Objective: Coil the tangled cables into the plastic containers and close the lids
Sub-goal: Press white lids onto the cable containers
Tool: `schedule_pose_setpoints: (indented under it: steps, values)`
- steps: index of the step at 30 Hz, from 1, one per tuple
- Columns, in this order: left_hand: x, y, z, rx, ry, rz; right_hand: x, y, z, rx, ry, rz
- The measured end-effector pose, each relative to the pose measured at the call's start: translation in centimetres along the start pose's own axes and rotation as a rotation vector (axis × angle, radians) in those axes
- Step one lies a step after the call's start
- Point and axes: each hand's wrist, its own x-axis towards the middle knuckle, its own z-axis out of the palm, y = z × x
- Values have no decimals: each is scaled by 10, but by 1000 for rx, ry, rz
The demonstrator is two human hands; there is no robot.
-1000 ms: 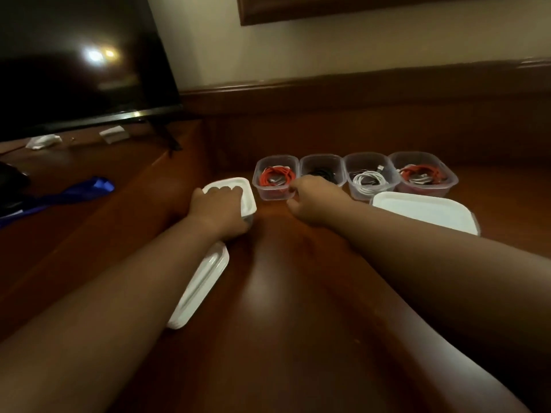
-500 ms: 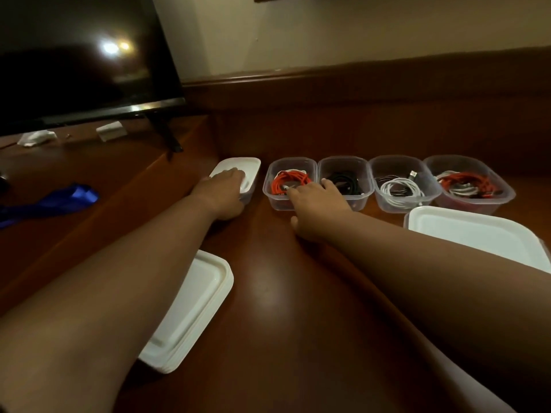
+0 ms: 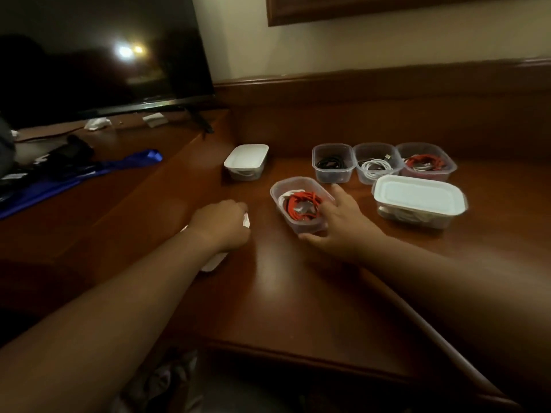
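Two containers lidded, three beyond my right grip uncovered, which clasps the red-cable container (left grip pinches a lid).

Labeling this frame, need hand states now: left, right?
Left hand: closed on a white lid.
Right hand: holding the open container of red cable, fingers over its rim.
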Motion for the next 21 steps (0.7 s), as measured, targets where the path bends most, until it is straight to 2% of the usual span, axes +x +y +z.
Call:
schedule_pose_setpoints:
  steps: [4, 10, 16, 21]
  values:
    - [-32, -8, 12, -16, 14, -55, -53, 8, 3, 150, -27, 154]
    - [-43, 0, 8, 93, 22, 10, -102, 25, 2, 303, 98, 116]
    - [-32, 2, 4, 164, 2, 31, -115, 35, 1, 479, 87, 98]
    - [-26, 2, 8, 240, -9, 33, -115, 38, 1, 475, 69, 78]
